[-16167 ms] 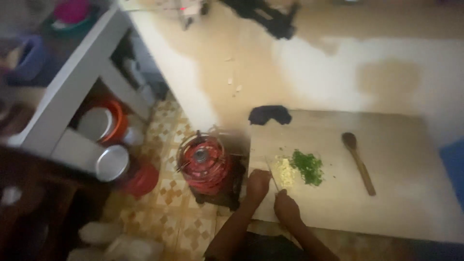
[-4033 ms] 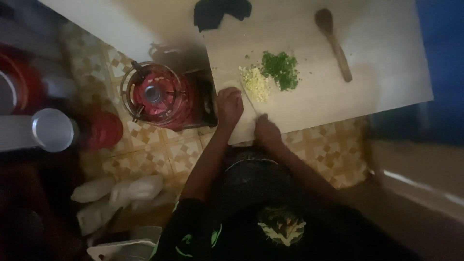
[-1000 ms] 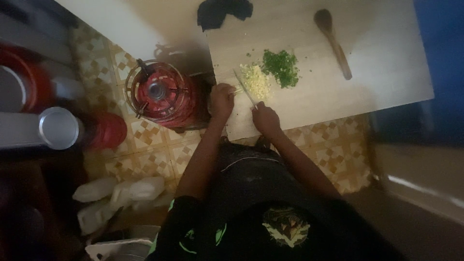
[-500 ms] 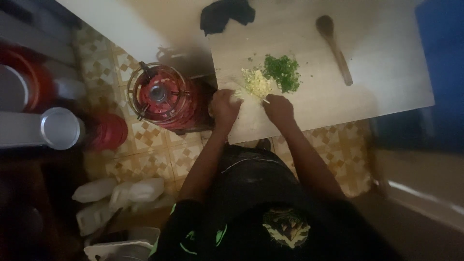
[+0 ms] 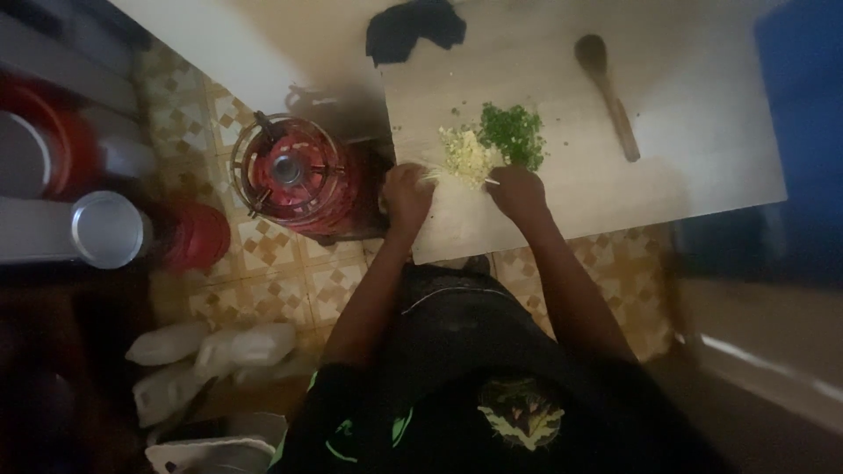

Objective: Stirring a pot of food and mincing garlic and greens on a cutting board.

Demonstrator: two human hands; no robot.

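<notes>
My left hand (image 5: 409, 195) curls closed just left of the pale chopped pile (image 5: 465, 156), touching its edge; whether it grips anything, I can't tell. My right hand (image 5: 518, 191), fingers bunched, sits below the chopped greens (image 5: 514, 133). Loose, light, crumbly stuff I reckon, so scoop from underneath.

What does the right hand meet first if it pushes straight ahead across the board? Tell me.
The right hand points away from the body, towards the pile of chopped green herbs, which lies just beyond its fingertips. It would likely meet that pile first; the pale chopped pile sits slightly to its left.
</notes>
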